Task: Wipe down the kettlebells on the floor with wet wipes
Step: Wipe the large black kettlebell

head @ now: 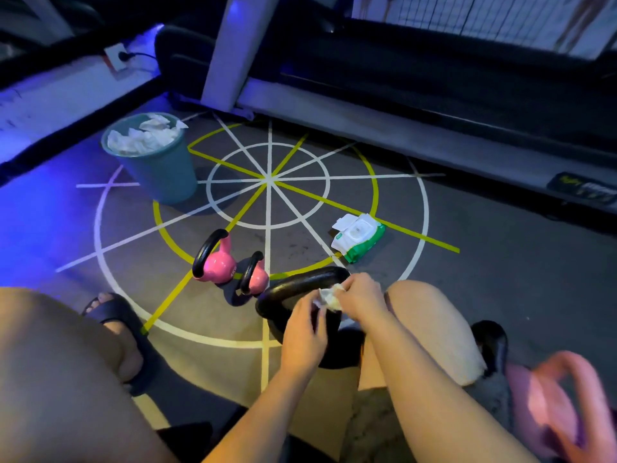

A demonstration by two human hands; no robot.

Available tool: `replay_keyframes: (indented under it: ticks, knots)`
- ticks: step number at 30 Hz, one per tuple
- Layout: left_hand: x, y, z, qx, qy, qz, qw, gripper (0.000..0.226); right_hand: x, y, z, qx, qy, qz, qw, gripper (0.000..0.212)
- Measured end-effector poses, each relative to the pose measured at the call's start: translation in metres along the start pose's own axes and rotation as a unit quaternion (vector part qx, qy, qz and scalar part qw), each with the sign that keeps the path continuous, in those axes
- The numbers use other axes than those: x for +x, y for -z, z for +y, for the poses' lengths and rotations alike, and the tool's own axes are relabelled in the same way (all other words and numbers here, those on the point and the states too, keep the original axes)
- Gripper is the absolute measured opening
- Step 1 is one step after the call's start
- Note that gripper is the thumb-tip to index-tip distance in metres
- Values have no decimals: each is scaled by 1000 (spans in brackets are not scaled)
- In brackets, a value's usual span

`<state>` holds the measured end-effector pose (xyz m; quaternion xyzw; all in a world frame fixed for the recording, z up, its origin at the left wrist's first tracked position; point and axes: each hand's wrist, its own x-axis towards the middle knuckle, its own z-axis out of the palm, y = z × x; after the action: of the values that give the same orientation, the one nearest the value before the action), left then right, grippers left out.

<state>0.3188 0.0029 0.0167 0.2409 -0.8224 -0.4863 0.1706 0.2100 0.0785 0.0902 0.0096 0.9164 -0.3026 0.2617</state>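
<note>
Taped gym floor (474, 289), black kettlebell (297, 284); left hand (305, 332) and right hand (362, 297), curled fingers (347, 290) pinching one wipe (329, 298) (crumpled)

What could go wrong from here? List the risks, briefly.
1. Left hand and right hand work a wet wipe on the black kettlebell between sandalled feet; tipping could hit toes.
2. The bin is heaped full; another wipe may fall out.
3. The wipe pack seems open; wipes may dry.
</note>
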Motion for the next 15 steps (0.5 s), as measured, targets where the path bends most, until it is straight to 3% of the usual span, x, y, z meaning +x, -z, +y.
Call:
replay_keyframes:
  ticks: [3, 7, 12, 15]
  knots:
    - [3, -10, 9, -108, 78, -33, 990, 27, 2, 7, 1, -41, 26, -64, 997, 5]
    - [5, -17, 17, -184, 126, 27, 974, 7, 5, 16, -1, -166, 83, -98, 978, 12]
    - [5, -7, -12, 21, 97, 16, 995, 5, 20, 51, -7, -179, 147, -18, 973, 29]
    - [16, -8, -22, 100, 47, 9, 994, 15, 24, 50, -1, -271, 118, -37, 955, 41]
